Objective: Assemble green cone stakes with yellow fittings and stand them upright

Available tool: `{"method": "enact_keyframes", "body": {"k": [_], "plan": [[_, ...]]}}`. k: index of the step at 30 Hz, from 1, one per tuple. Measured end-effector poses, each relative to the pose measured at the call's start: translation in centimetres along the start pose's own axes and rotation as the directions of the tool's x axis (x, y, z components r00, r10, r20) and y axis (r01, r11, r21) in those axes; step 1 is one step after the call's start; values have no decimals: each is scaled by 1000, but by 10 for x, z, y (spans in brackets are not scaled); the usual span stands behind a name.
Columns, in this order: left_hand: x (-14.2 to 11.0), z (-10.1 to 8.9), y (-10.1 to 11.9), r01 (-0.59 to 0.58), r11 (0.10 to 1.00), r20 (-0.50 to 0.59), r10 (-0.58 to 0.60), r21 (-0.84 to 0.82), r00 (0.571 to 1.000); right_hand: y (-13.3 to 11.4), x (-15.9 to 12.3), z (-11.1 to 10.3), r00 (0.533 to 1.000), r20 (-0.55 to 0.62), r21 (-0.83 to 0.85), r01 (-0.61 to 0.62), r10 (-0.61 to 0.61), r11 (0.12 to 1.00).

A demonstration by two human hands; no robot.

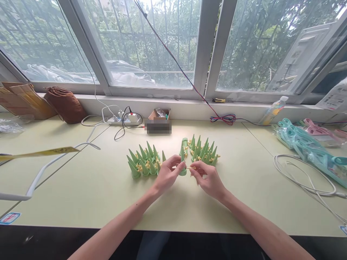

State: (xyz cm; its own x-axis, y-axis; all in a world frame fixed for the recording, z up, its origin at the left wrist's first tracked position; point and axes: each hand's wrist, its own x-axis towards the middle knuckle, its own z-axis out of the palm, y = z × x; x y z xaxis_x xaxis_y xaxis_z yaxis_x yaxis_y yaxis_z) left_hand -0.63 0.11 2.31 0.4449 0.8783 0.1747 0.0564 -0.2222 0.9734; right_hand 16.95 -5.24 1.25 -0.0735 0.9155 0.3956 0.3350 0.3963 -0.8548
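Observation:
My left hand [168, 172] pinches a green cone-shaped piece [183, 172] with a round base, its tip pointing up. From the right, my right hand [208, 177] grips a small thin yellowish peg [191, 168] between thumb and fingers, its end at the cone's side. Whether the peg is inside the cone or only touching, I cannot tell. Left of my hands stands a cluster of green cones [145, 169] with small yellow parts on them. Another cluster of similar cones [205, 150] is behind my right hand. One green piece [185, 141] lies behind the held cone.
A small box [158, 126] stands at the back, near a power strip [123, 121] with cables. A brown pouch [64, 104] and cardboard [25, 99] sit far left. On the right are a bottle [273, 111], bagged teal items [306, 144] and a white cable [303, 178] on the table [173, 213].

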Motion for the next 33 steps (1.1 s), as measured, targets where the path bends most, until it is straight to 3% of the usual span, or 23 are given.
{"method": "enact_keyframes", "body": {"k": [25, 29, 33], "plan": [[-3, 6, -3, 60, 988, 66, -51, -139, 997, 1, -1, 1, 999, 43, -8, 32, -32, 999], [-5, 6, -4, -9, 999, 57, 12, -51, 998, 2, -2, 2, 999, 46, 75, -18, 14, 997], [-7, 6, -7, -182, 965, 59, 174, 188, 983, 2, -3, 2, 988, 95, 210, -137, 119, 968]]}}
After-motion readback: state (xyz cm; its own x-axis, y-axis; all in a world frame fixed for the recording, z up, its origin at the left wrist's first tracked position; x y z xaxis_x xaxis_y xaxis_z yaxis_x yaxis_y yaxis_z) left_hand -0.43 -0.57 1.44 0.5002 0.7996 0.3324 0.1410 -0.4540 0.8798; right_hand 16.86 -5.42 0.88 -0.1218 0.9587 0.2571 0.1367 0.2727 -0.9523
